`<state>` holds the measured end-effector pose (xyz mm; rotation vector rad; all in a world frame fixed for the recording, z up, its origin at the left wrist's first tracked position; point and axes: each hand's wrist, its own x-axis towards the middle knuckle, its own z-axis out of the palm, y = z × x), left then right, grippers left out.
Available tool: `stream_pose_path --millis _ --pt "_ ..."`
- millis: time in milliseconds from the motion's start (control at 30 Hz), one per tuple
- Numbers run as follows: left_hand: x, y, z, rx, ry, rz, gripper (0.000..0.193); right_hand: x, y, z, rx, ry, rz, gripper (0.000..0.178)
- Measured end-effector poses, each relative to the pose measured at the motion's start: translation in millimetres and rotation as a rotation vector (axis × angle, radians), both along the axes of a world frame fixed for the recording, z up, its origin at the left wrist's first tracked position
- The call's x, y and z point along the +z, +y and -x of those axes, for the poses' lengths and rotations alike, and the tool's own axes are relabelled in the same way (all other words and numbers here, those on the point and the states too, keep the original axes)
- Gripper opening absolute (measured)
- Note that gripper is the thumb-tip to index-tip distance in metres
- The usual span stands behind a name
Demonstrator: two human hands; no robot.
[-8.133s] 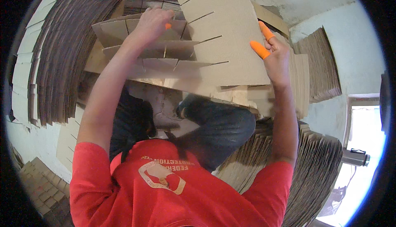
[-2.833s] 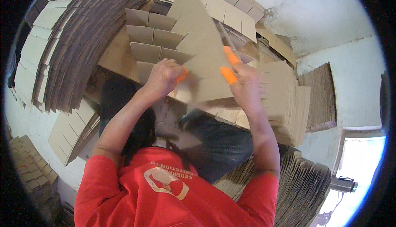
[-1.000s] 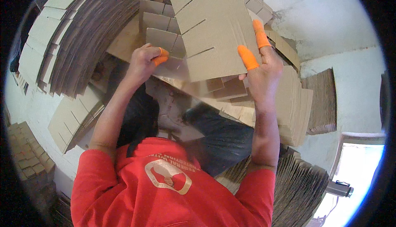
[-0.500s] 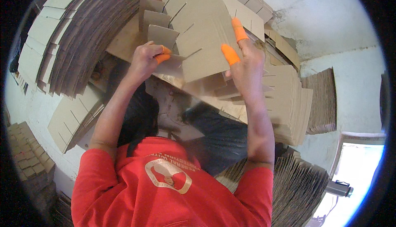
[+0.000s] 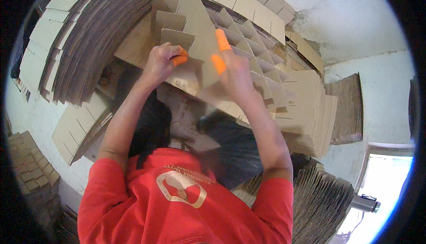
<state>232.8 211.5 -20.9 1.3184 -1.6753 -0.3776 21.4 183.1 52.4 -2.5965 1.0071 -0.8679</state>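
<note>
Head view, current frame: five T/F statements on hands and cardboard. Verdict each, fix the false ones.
1. The person's right hand is at the right-hand edge of a tall, flat tan cardboard sheet. True.
2. The left hand lies flat with its fingers spread. False: its fingers are curled.
3. A grid of crossed tan cardboard strips stands to the right of the sheet. True.
4. Only one hand wears orange finger covers. False: both hands wear them.
5. The person wears a blue shirt. False: it is a red short-sleeved shirt.
</note>
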Motion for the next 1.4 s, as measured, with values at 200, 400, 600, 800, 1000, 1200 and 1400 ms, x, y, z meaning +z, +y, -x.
stream_pose_path --millis 200,400,600,800,1000,1200,1400 --pt "-2.8 -4.6 -5.3 -0.093 0.056 -0.019 0.012 9.8 -9.3 6.0 0.012 0.075 -0.121 0.037" --pt "-6.6 -18.0 -17.6 -0.153 -0.116 -0.047 0.014 -18.8 -22.8 7.8 0.056 0.122 -0.210 0.029" --pt "12.6 -70.9 -68.5 0.282 0.281 0.112 0.035 -32.5 3.5 29.3 0.074 0.113 -0.120 0.025" --pt "-51.3 -154.0 -148.3 0.234 0.574 -0.093 0.053 -13.8 15.9 37.1 0.056 0.160 -0.175 0.053" --pt "-102.0 -159.2 -153.0 0.003 0.751 -0.496 0.035 -7.9 5.7 31.9 0.064 0.098 -0.175 0.063" --pt "-114.0 -152.1 -163.9 -0.013 0.670 -0.382 0.032 17.0 -3.6 21.8 -0.088 0.108 -0.240 0.054" --pt "-93.5 -139.9 -151.8 0.014 0.620 -0.411 0.032 -18.2 -3.9 23.1 0.098 -0.036 -0.111 0.044"
